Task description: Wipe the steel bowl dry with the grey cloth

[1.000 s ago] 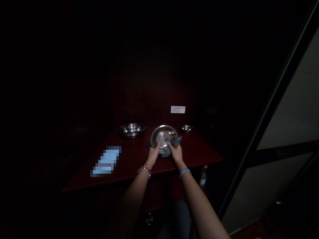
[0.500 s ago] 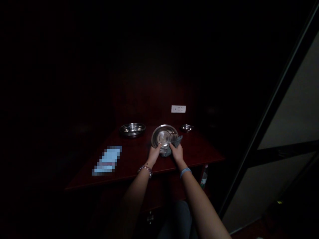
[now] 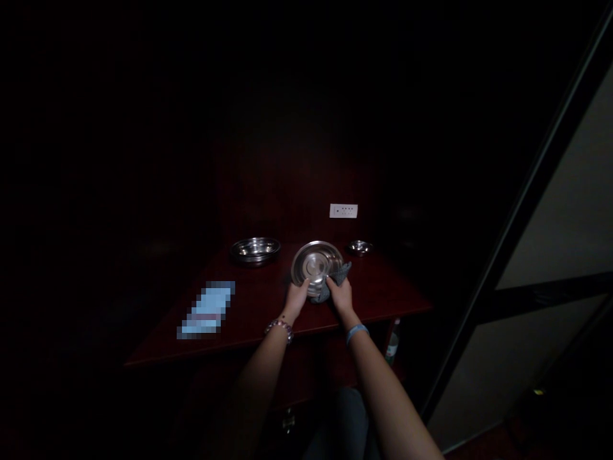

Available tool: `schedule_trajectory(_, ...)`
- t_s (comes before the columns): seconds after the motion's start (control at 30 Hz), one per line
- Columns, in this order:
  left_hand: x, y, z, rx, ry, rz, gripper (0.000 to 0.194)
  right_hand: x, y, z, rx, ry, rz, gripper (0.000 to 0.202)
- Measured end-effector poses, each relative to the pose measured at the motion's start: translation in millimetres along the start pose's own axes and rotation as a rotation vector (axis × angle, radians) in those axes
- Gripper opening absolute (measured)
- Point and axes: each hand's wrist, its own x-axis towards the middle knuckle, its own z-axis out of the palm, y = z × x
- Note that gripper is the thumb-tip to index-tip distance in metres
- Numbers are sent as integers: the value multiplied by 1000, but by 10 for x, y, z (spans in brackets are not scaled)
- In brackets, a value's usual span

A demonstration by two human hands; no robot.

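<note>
A shiny metal bowl is tilted up toward me over the dark red desk. My left hand grips its near left rim, thumb on the inside and fingers hidden behind. On the near right side, my right hand pinches a grey-blue cloth against the rim, its thumb over the inner wall. Part of the cloth hangs below the rim between the hands. Farther back on the left sit stacked metal bowls. One small metal bowl stands at the back right.
A blurred-out light blue rectangle lies on the left of the desk. A white socket panel is on the back wall. Below the desk's right side stands a bottle. A pale panel door with a dark frame is at right.
Almost nothing differs. My right thumb and the cloth have shifted very slightly against the bowl; both hands keep their hold.
</note>
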Motion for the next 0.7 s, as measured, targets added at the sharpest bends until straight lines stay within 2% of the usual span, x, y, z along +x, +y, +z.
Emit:
schedule_trajectory(0.4,-17,37,1,18,46,-18,25,-19,-38,5,33,5,-2,38)
schedule_trajectory(0.7,-23,55,5,-22,21,15,30,-2,-7,5,36,0,-11,38)
